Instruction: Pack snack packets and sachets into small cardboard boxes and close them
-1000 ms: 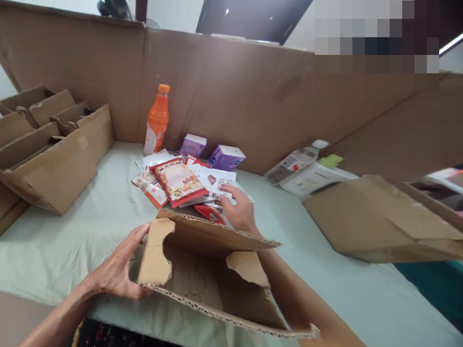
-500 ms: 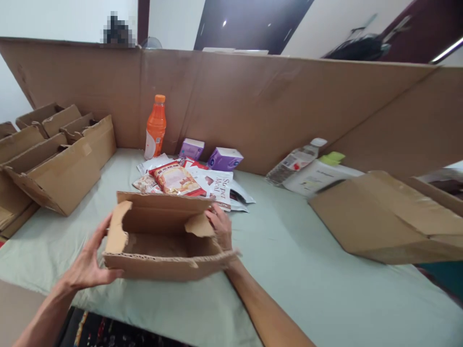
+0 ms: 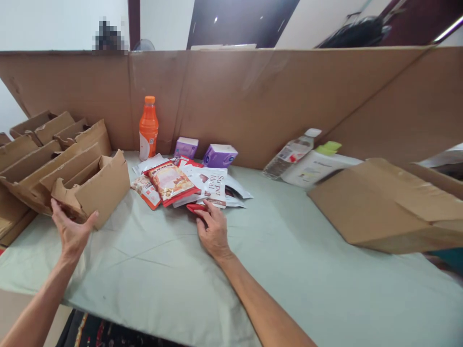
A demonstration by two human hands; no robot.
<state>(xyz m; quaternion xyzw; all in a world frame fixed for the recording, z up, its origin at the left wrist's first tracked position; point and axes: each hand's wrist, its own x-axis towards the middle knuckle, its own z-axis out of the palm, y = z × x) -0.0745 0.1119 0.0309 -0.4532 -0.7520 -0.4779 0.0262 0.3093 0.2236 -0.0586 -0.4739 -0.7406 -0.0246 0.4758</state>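
Observation:
At the left, my left hand [image 3: 73, 230] grips the near end of a small open-topped cardboard box [image 3: 104, 193], thumb and fingers spread around its end wall. That box stands against a row of similar cardboard boxes [image 3: 54, 164]. My right hand [image 3: 214, 230] is at the front edge of a pile of snack packets, fingers apart and partly curled. Its fingertips touch a red packet [image 3: 195, 208] and the white "Super Meal" pouch [image 3: 216, 185]. A red-edged snack bag [image 3: 170, 182] lies on top of the pile, beside a smaller orange-and-white packet [image 3: 149, 190].
Behind the packets stand an orange drink bottle [image 3: 149, 129] and two purple tissue packs, one smaller [image 3: 186, 147], one larger [image 3: 220, 155]. A clear plastic bottle [image 3: 291, 153] and a white green-capped bottle [image 3: 318, 166] lean near a big cardboard box [image 3: 383, 207]. A tall cardboard wall [image 3: 224, 91] lines the back.
The small cardboard box has gone from the middle front to the left, beside the row, with my left hand still on it. My right hand has let go of it and come to the packets.

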